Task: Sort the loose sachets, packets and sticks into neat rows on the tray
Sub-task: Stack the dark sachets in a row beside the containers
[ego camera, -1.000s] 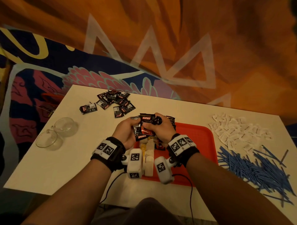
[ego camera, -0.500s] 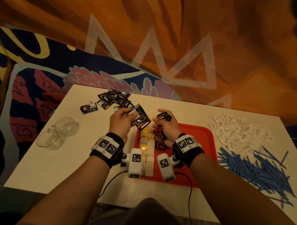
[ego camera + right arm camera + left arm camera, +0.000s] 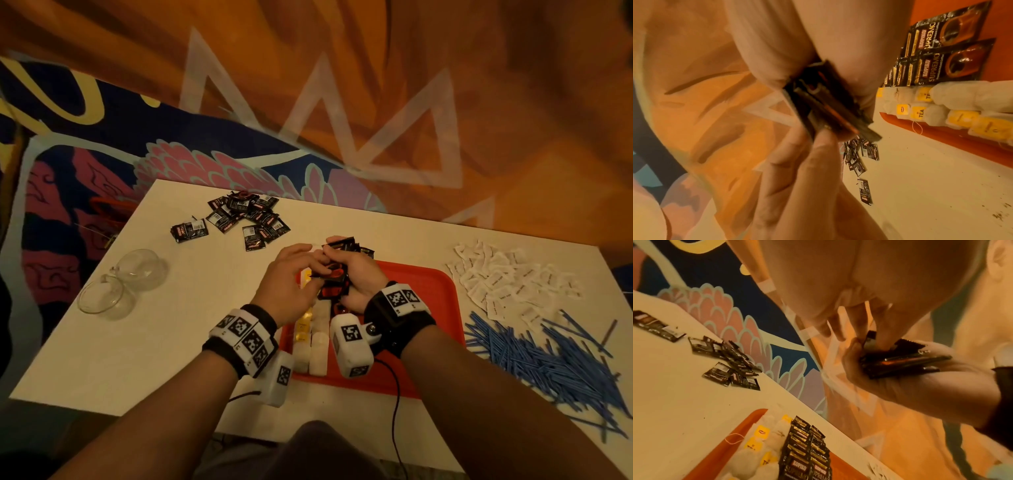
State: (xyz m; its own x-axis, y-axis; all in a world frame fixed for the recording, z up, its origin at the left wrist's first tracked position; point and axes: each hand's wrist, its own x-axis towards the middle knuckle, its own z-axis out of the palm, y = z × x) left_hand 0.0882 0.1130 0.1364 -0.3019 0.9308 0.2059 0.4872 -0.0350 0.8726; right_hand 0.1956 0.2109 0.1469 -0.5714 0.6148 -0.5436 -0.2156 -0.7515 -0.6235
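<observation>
Both hands meet above the far left part of the red tray (image 3: pixel 428 294). My right hand (image 3: pixel 342 263) grips a stack of black coffee sachets (image 3: pixel 337 284) on edge; the stack shows again in the wrist views (image 3: pixel 900 360) (image 3: pixel 828 104). My left hand (image 3: pixel 317 272) pinches that stack from the left, and its fingers (image 3: pixel 807 162) lie along the sachets' edges. On the tray under the hands lie rows of tea bags (image 3: pixel 317 339) (image 3: pixel 941 110) and coffee sachets (image 3: pixel 803 456) (image 3: pixel 941 53).
Loose black sachets (image 3: pixel 246 219) lie at the table's far left. Two glass bowls (image 3: pixel 120 284) stand at the left. White sachets (image 3: pixel 510 281) and blue sticks (image 3: pixel 548 359) are heaped right of the tray. A cable (image 3: pixel 394 394) runs over the tray's front edge.
Half a second ago my left hand held one sachet apart, left of the tray. It has come back to the right hand and joined the stack there.
</observation>
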